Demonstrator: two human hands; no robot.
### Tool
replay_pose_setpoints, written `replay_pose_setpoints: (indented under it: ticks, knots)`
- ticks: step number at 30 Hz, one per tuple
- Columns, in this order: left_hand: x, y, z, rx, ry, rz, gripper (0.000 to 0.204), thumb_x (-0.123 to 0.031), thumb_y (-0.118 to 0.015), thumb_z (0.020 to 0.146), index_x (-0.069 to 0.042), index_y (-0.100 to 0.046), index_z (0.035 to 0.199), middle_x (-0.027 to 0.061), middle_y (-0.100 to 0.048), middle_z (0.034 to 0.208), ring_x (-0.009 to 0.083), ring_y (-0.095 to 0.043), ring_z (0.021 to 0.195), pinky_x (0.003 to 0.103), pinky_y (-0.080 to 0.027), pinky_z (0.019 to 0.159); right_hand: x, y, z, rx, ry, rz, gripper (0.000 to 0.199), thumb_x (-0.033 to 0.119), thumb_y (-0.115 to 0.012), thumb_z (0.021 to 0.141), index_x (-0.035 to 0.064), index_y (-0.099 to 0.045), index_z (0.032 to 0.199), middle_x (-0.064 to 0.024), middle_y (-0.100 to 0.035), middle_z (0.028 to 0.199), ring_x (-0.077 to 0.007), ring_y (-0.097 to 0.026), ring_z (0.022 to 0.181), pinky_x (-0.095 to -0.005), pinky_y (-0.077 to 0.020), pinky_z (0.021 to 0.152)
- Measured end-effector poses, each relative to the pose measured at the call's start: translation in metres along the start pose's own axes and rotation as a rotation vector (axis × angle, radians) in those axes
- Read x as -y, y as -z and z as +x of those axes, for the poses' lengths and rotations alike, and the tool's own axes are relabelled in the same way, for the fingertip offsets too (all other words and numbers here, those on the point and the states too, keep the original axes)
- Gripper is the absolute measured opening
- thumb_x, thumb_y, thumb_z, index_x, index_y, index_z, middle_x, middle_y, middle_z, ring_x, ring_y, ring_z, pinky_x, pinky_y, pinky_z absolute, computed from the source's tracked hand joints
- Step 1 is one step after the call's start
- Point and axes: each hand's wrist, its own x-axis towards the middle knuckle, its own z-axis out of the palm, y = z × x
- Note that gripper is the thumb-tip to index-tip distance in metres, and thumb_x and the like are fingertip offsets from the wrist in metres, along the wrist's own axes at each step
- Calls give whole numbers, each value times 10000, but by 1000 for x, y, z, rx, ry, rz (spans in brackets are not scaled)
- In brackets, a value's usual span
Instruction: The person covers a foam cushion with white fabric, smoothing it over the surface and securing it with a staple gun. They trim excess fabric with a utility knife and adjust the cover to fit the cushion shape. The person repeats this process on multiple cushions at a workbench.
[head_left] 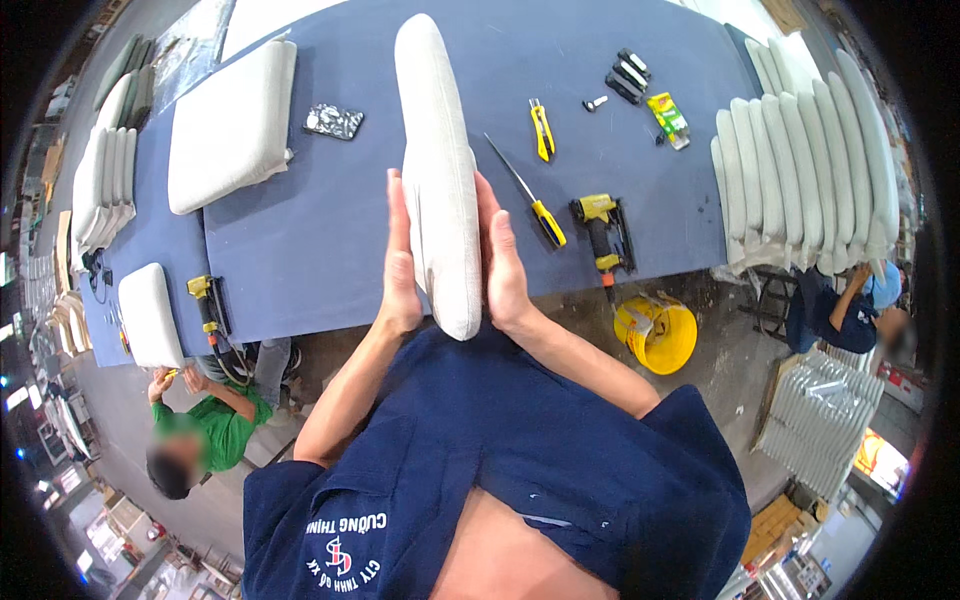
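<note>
A light grey upholstered seat cushion (440, 180) stands on edge in front of me, its narrow side turned up. My left hand (401, 265) presses flat against its left face, fingers stretched away from me. Against the opposite face lies my right hand (505, 262), so the cushion is held between both palms. The faces under my palms are mostly hidden. Right of the cushion, a screwdriver (530, 195) with a yellow and black handle and a yellow utility knife (541, 130) lie on the blue-covered table (330, 230).
A yellow staple gun (603, 232) lies at the table's near edge, above a yellow bucket (668, 335). Stacked cushions (800, 175) stand at right; another cushion (235, 125) and a bag of small parts (333, 121) lie left. A person in green (225, 425) works at the lower left.
</note>
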Motion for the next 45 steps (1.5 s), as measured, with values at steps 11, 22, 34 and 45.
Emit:
replay_pose_setpoints:
  ticks: [11, 22, 34, 45]
  knots:
    - [23, 8, 103, -18, -124, -219, 860, -647, -235, 1090, -103, 25, 1704, 144, -32, 1780, 307, -36, 1639, 476, -58, 1316, 7, 25, 99, 60, 148, -25, 794, 543, -329, 1134, 42, -83, 1698, -162, -156, 1753, -284, -177, 1610, -418, -160, 1304]
    - [175, 64, 47, 295, 459, -28, 886, -704, -344, 1055, -155, -112, 1712, 196, -246, 1729, 365, -288, 1578, 496, -259, 1274, -5, -5, 170, 274, 275, -462, 691, 454, -258, 1161, 4, -168, 1678, -160, -134, 1763, -263, -83, 1635, -406, -73, 1317]
    - [55, 99, -201, -10, 645, 739, 840, -391, -817, 927, 14, -432, 1555, 207, -496, 1582, 301, -461, 1466, 445, -345, 1235, -151, -35, 380, 591, -302, -911, 953, 842, -244, 1001, 103, -559, 1514, -179, -597, 1496, -290, -548, 1399, -421, -407, 1157]
    - [124, 204, -181, -546, 1060, 983, 691, -529, -487, 1072, -41, -445, 1558, 278, -456, 1569, 460, -423, 1445, 598, -414, 1115, -114, 75, 221, 221, -249, -1571, 743, 667, -434, 1022, 28, -649, 1335, -299, -648, 1337, -467, -587, 1296, -551, -452, 1083]
